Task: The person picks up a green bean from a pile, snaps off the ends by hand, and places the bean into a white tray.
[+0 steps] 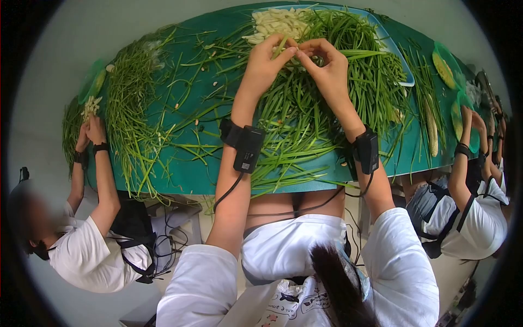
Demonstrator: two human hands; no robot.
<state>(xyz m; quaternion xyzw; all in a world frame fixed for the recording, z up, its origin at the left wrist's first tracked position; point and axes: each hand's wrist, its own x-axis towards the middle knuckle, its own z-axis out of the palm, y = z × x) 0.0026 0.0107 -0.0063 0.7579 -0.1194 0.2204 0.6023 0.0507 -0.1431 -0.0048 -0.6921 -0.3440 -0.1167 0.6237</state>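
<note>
My left hand (pixel 268 62) is closed in a pinch on a pale green stalk (pixel 281 46), which shows between thumb and fingers. Fingertips of my right hand (pixel 330 68) meet the left thumb, pinched together; what lies between them is too small to make out. Both hands are over a heap of long green leafy stalks (pixel 305 103). Just beyond my left hand is a pile of whitish, slender peeled pieces (pixel 280 23). A blue tray (pixel 402 65) shows its rim along the right of the heap.
The green table (pixel 212 182) curves around me, strewn with loose stalks. Another stalk heap (pixel 131 98) lies left. A co-worker's hands (pixel 92 132) hold pale pieces there. At right, another person's hands (pixel 473 121) work near a green mesh bag (pixel 456 120). Cables (pixel 174 240) hang below the table.
</note>
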